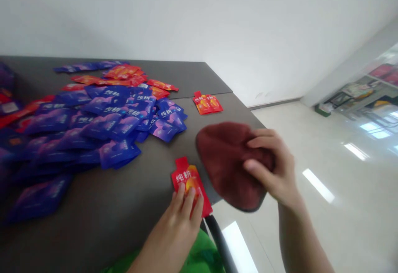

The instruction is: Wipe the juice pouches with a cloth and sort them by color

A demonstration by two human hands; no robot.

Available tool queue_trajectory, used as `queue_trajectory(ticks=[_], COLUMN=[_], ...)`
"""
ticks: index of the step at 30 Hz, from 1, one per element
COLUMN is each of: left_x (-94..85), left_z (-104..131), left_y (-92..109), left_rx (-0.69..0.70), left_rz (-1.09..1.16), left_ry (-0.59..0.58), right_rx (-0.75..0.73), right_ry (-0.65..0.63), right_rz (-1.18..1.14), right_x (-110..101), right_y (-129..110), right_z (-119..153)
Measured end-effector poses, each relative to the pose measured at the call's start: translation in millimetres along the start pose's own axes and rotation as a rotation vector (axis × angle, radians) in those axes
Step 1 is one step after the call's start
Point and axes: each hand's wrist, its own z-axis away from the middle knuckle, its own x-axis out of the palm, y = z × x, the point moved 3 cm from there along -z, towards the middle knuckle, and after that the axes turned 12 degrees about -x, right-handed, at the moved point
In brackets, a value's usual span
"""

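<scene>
My right hand [273, 167] pinches a brown-red cloth [224, 157] between thumb and fingers, lifted over the table's right edge. Its lower part hangs past the edge, above the floor. My left hand [183, 215] lies with fingers stretched out on a red sachet [185, 174] near the table's front right corner. Orange fruit and white lettering are printed on that sachet, and my fingertips cover its middle. Farther back, a pair of similar red sachets [207, 103] lies flat near the right edge.
A big heap of blue-purple sachets [115, 115] spreads over the left of the grey table [149, 181]. Red sachets [124, 74] lie behind it. A white wall [155, 15] borders the back. At far right, shelving [373, 86] stands on the shiny floor [286, 127].
</scene>
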Motion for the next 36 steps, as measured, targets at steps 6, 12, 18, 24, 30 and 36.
queue_trajectory(ticks=[6, 12, 18, 24, 30, 36], left_x=[-15.0, -22.3, -19.9, -12.6, -11.6, -7.8], left_z=[36.2, 38.8, 21.8, -4.0, 1.3, -2.8], left_y=[-2.4, -12.1, -5.5, 1.9, -7.7, -4.2], left_rx=[0.073, 0.246, 0.206, 0.163, 0.276, 0.199], left_rz=[0.059, 0.036, -0.035, -0.012, 0.014, 0.027], left_ry=[-0.057, 0.123, 0.166, -0.025, 0.097, 0.014], right_rx=[-0.315, -0.294, -0.063, -0.289, -0.118, -0.120], right_ry=[-0.845, -0.830, -0.454, -0.729, -0.767, -0.478], right_rz=[-0.144, 0.216, 0.265, 0.157, 0.405, 0.206], right_x=[88.2, 112.4, 71.0, 93.7, 114.4, 71.2], right_y=[-52.6, -9.6, 14.9, -29.0, 37.0, 7.9], right_z=[24.7, 24.2, -2.3, 17.9, -1.2, -16.6])
